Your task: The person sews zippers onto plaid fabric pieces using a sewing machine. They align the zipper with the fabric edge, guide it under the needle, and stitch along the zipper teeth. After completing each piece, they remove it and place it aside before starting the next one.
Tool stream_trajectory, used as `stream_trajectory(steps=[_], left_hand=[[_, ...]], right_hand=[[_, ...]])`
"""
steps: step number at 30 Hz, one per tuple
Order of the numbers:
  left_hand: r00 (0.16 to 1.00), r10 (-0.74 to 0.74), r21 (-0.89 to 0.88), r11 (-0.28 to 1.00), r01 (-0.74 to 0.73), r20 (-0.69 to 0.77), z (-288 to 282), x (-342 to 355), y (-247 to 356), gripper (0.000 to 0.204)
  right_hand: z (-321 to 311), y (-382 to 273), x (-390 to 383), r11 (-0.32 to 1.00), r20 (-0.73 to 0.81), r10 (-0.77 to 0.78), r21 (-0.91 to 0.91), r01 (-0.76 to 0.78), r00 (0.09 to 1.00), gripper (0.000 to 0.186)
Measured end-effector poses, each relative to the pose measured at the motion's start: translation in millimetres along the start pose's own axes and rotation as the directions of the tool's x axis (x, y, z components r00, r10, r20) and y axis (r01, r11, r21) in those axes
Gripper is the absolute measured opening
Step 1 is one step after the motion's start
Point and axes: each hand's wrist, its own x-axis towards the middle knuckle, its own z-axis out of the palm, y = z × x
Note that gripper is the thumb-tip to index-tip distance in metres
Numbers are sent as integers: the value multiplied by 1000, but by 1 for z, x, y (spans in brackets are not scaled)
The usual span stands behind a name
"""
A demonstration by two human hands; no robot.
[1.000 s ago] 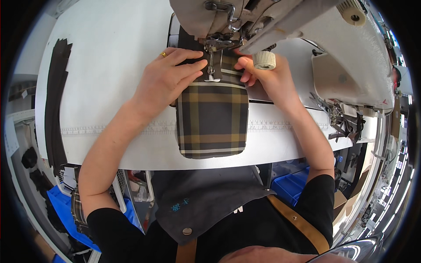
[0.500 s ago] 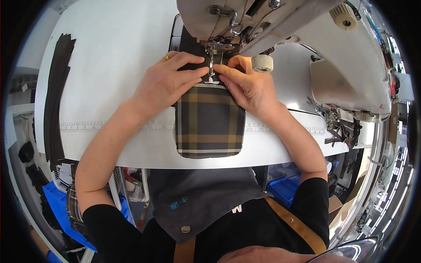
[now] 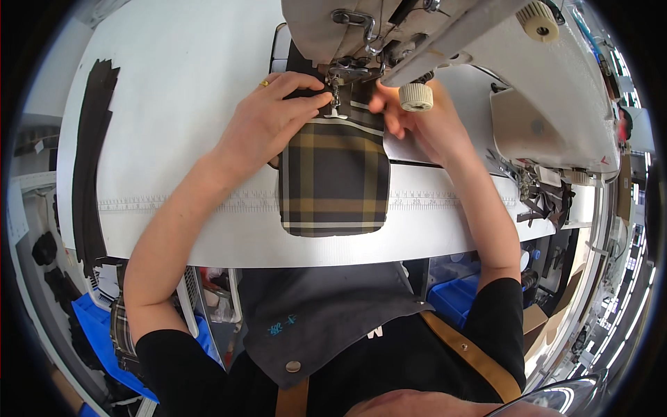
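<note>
A plaid fabric piece (image 3: 333, 181) in dark grey, olive and white lies on the white table, its far end under the presser foot (image 3: 335, 111) of a sewing machine (image 3: 445, 35). My left hand (image 3: 274, 115), with a ring on one finger, rests on the cloth left of the foot, fingers stretched toward it. Right of the foot, my right hand (image 3: 420, 121) is off the cloth and a little blurred. Its fingers are loosely bent and apart, with nothing seen in them; a ribbed cream knob (image 3: 416, 97) covers part of it.
Dark fabric strips (image 3: 94, 160) lie at the table's left. A ruler scale (image 3: 236, 201) runs across the tabletop. Below the edge are blue bins (image 3: 455, 300) and a white basket with plaid cloth. Scraps (image 3: 545, 201) hang at the right under the machine head.
The plaid piece has slid away from me under the presser foot. My right hand has let go of the cloth and moved right; my left hand has stayed beside the foot.
</note>
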Motion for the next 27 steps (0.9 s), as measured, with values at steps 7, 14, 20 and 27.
stream_trajectory(steps=[7,14,20,27], left_hand=[[1000,6,-44,999,-7,-31,-2,3,-3,18],[999,-50,-131,990,51,8,-7,1,-4,26],[1000,-16,-61,998,16,0,-5,1,-2,26],[973,215,121,971,-204,-80,1,8,-8,12]], right_hand=[[-8,12,5,963,38,-173,-202,177,984,15],[8,36,13,253,319,-716,-710,657,621,15],[10,34,9,181,377,-691,-735,653,616,18],[22,23,5,28,423,-635,-824,566,647,23]])
